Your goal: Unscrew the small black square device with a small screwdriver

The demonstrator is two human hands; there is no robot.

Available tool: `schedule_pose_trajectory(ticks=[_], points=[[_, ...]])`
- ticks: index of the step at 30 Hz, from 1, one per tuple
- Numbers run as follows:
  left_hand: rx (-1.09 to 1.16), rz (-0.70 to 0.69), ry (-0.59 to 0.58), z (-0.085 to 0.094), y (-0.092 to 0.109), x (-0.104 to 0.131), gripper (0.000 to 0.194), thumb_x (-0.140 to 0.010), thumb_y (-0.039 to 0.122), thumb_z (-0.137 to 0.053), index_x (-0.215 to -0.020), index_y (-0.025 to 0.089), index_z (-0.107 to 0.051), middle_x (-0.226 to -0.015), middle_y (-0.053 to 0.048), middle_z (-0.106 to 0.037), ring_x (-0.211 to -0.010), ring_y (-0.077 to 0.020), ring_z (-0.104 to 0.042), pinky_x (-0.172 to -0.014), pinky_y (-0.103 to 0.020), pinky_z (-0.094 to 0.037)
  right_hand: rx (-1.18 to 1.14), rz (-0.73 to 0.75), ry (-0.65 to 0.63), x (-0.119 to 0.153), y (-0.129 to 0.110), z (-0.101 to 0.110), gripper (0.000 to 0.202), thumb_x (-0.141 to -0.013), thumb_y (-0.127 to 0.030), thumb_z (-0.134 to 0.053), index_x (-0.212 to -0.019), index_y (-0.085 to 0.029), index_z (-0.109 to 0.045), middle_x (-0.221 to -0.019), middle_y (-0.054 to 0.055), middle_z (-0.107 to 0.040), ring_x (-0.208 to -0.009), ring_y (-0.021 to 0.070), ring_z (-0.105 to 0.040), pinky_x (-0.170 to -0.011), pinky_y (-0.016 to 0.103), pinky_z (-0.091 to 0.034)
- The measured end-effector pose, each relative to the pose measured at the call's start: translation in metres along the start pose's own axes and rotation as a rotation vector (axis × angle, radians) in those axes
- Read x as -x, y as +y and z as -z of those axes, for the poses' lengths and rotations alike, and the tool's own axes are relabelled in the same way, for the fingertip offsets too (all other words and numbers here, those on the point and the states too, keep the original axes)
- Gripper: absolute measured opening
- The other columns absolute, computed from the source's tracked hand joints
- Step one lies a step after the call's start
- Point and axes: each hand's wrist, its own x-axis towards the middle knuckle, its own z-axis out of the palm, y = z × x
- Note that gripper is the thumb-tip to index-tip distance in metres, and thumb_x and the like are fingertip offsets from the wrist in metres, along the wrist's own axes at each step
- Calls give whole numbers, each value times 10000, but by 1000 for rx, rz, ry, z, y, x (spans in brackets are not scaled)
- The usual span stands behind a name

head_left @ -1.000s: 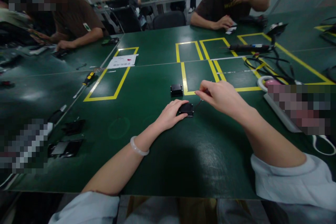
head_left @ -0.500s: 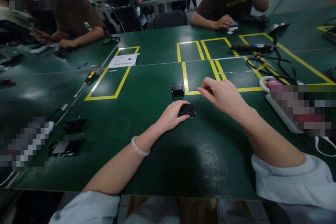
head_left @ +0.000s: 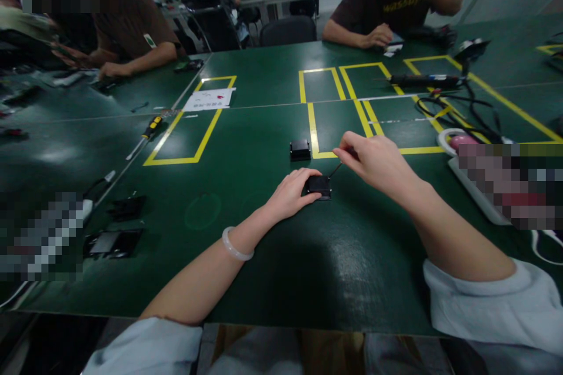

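Black block [head_left: 320, 186] lies clamped under the left of two hands [head_left: 292, 193] on a green table [head_left: 264, 269].

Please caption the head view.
Left hand steadies a black block; right hand angles a thin tool at it.

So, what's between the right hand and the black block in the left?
In the head view, a thin rod slants from the right hand to the black block.
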Motion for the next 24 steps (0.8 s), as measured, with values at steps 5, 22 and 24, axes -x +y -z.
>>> schedule_pose_trajectory(ticks=[5, 22, 24], points=[[12, 1, 1, -1, -3, -1, 404, -846, 334, -634, -1208, 220, -494, -1182, -60, -587, -1084, -248, -548, -941, -392, -431, 45, 19, -33, 1, -3, 3, 256, -938, -386, -379, -931, -205, -559, -698, 29, -634, -602, 164, -532, -544, 271, -223], [22, -8, -5, -1, -9, -2, 396, -845, 385, -635, -1181, 211, -521, -1127, -61, -594, -1058, -245, -545, -919, -390, -439, 183, -22, -132, 5, -12, 13, 264, -947, -402, -367, -979, -190, -520, -704, 61, -656, -608, 206, -577, -529, 287, -218], [16, -5, -6, -1, -10, -2, 391, -843, 381, -637, -1177, 212, -524, -1123, -62, -594, -1056, -248, -547, -918, -393, -438, 128, -5, -137, 5, -10, 13, 235, -940, -379, -374, -1003, -193, -503, -737, 57, -657, -614, 198, -572, -526, 283, -224]])
